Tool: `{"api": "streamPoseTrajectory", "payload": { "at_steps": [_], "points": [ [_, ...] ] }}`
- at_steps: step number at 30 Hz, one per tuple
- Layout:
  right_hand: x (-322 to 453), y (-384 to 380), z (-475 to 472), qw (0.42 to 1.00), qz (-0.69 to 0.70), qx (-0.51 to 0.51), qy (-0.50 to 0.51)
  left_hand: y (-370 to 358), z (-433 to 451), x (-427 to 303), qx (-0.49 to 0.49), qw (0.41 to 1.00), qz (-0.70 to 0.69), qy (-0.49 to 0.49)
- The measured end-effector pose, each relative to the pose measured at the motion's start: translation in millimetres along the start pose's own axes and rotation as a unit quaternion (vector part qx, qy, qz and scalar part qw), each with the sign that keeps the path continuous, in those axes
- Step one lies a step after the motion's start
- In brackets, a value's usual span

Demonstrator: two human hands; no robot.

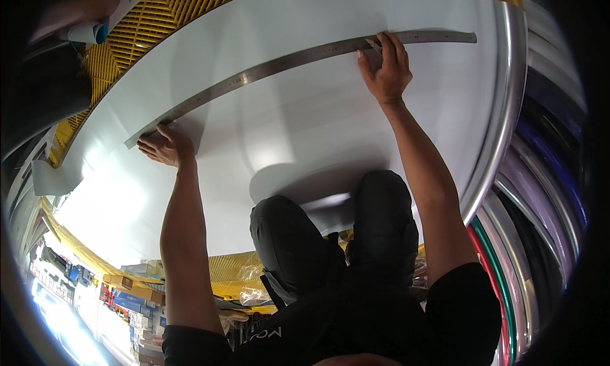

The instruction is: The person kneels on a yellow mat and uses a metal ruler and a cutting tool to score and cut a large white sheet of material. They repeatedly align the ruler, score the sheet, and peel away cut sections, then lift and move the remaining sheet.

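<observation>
A long steel ruler (267, 70) lies across a wide sheet of smooth white film (324, 123), looking bowed through the lens. My left hand (167, 146) presses on the ruler near its left end, fingers close together and the thumb along its edge. Towards the other end, my right hand (391, 73) touches the ruler with its fingertips, thumb spread apart. A small pointed blade (373, 45) sticks out between that thumb and the fingers over the ruler; its handle, if any, is hidden by the hand.
At the sheet's right side runs a silvery roll (503, 104). Several coloured rolls (538, 194) lie beyond it. Yellow slatted floor tiles (143, 30) show past the far edge. My knees (290, 232) are at the near edge. Boxes (136, 301) stand at lower left.
</observation>
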State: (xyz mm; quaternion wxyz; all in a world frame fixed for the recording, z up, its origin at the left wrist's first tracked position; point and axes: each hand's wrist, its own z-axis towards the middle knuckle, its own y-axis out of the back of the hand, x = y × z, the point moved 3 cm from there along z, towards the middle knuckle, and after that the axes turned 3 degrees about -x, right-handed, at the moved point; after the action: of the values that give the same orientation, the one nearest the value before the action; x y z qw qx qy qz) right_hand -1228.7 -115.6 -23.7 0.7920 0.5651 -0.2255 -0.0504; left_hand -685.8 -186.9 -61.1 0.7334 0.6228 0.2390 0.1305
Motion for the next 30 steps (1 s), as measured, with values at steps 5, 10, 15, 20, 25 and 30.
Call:
{"api": "streamPoseTrajectory", "payload": {
  "at_steps": [5,10,15,20,25,30],
  "points": [
    [1.8,0.3,1.3,1.0,-0.014,-0.006,0.011,-0.9,1.1,0.8,-0.003,1.0,0.006,-0.001],
    [0.0,-1.6,1.6,1.0,-0.007,-0.018,0.021,-1.4,1.9,1.3,-0.002,1.0,0.004,-0.002],
    [0.2,-1.8,1.5,1.0,-0.009,-0.008,0.016,1.6,1.4,-2.4,0.003,1.0,-0.001,0.003],
    [0.7,0.3,2.2,1.0,-0.011,-0.009,0.019,2.3,0.8,-4.6,0.006,1.0,-0.005,0.005],
    [-1.2,-2.8,0.4,1.0,0.017,-0.004,-0.002,4.4,-0.3,-7.0,0.012,1.0,-0.009,0.01],
    [0.9,-0.9,1.0,1.0,-0.012,-0.016,0.023,1.9,0.0,-3.1,0.011,1.0,0.0,0.015]
  ]
}}
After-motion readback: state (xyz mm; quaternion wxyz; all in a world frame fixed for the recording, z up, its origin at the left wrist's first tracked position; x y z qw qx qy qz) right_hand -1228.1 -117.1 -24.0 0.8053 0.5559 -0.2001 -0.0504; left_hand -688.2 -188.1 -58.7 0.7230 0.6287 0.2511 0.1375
